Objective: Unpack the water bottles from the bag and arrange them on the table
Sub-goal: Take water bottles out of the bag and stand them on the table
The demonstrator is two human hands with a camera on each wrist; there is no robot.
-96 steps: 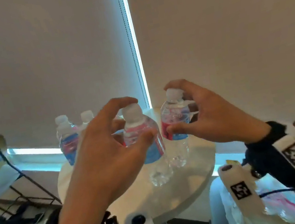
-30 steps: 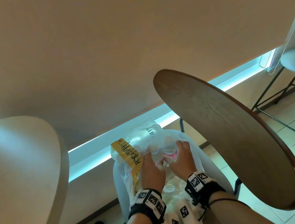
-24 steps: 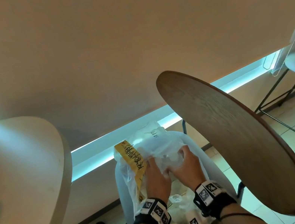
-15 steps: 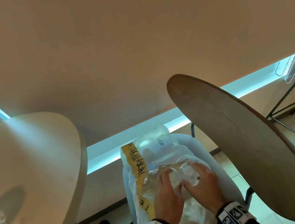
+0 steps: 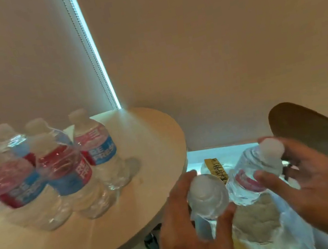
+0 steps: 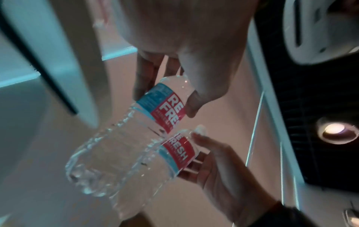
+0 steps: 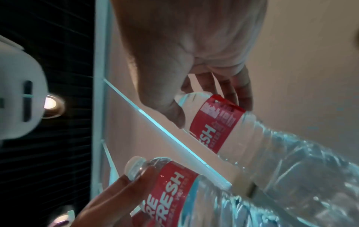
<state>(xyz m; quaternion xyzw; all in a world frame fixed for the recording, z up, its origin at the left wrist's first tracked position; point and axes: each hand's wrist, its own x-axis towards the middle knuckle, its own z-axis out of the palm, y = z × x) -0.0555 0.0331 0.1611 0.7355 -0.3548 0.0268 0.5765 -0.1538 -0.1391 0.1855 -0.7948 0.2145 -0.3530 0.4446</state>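
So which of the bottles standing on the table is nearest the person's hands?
The rightmost standing bottle, alone at the cluster's right edge, closest to the left hand; the others stand further left.

Two bare hands, left hand (image 5: 187, 236) and right hand (image 5: 313, 183), two clear plastic water bottles in hand at five o'clock, left-held bottle (image 5: 207, 195), right-held bottle (image 5: 254, 172), at least six red-and-blue-labelled bottles on table (image 5: 95, 149) at nine o'clock, one round pale wooden table (image 5: 152, 148), one clear plastic bag (image 5: 287, 232).
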